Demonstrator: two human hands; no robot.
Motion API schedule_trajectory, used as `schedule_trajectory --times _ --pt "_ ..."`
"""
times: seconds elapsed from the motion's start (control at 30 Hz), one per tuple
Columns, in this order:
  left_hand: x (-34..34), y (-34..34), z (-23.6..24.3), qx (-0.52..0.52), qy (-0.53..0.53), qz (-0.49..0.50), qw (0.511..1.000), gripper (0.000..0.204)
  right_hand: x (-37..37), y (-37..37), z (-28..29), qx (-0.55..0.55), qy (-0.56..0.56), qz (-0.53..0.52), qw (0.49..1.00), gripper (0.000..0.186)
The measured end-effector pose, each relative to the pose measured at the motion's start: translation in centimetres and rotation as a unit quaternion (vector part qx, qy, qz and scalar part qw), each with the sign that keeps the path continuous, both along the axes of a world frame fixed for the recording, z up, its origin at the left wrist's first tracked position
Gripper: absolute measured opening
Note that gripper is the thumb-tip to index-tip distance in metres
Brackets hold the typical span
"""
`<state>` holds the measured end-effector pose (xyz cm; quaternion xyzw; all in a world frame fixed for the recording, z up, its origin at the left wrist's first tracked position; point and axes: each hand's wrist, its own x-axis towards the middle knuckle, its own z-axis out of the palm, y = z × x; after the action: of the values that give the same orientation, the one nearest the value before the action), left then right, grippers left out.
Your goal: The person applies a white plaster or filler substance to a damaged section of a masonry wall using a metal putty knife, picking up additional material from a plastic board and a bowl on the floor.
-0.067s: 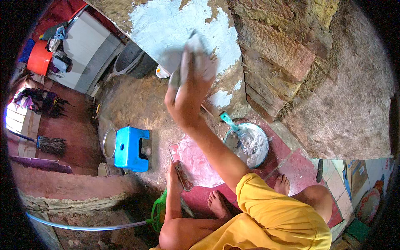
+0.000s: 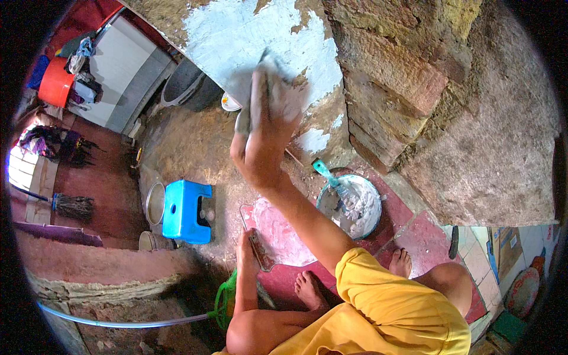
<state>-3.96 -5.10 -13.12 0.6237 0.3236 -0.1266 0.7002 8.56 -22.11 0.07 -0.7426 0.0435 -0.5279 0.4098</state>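
Pale coating (image 2: 216, 35) covers part of the brown wall surface ahead, with the right hand (image 2: 265, 127) raised against it, fingers extended, smeared grey and blurred; whether they grip a tool cannot be determined. Low down, the left hand (image 2: 244, 241) is at the edge of a smeared pink sheet (image 2: 281, 231), its grip unclear. Beyond stand a basin (image 2: 378, 214) of whitish paste, containing a turquoise-handled tool (image 2: 323, 170), and a blue stool (image 2: 180, 211).

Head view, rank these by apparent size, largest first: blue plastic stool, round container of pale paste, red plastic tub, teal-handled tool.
1. Blue stool and paste container: too alike to rank
2. Red tub: clearly smaller, though it looks farther off
3. Teal-handled tool: smallest
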Motion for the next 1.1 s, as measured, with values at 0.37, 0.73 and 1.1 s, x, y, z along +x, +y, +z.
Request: schedule_trajectory --times 0.37,0.73,1.1 --pt "-0.1 -0.7 0.7 0.003 -0.003 -0.006 1.000 0.029 2.5 -3.4 -0.1 0.013 -0.030 -0.065 0.997 0.047" --pt "-0.2 1.0 -2.0 -0.018 -0.019 -0.002 1.000 0.031 0.4 -4.0 0.8 0.032 -0.083 0.028 0.996 0.071" --pt "0.2 -0.4 -0.7 -0.040 -0.038 0.019 0.998 0.027 -3.5 -1.9 -1.0 -0.004 -0.080 0.135 0.988 0.056"
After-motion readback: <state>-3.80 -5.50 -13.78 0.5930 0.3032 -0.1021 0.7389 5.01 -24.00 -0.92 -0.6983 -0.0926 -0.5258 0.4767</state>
